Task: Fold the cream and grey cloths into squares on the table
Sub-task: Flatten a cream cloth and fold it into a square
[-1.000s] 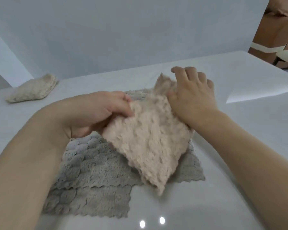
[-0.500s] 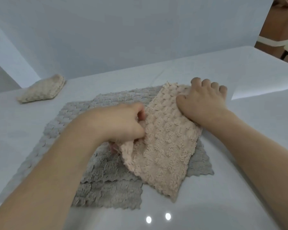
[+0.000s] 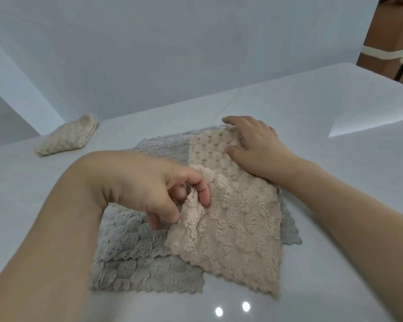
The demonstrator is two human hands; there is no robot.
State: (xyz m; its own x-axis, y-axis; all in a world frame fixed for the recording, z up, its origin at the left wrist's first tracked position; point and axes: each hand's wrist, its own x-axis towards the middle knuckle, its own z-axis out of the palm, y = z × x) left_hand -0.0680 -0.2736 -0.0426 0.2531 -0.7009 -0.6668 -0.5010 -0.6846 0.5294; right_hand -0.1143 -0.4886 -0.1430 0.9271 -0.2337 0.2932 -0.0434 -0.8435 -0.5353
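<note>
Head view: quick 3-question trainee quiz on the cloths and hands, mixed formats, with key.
1. True or false: the pink-beige cloth lies partly on the grey cloth.
2. Which hand pinches a ridge of the pink-beige cloth? A) left hand B) right hand
3. Fill in: the folded cream cloth sits at the table's far ____ side.

Key: 1 true; 2 A; 3 left.

you get soft, even light, two glare spots on the glossy table (image 3: 335,287), and wide-angle bending at edges.
</note>
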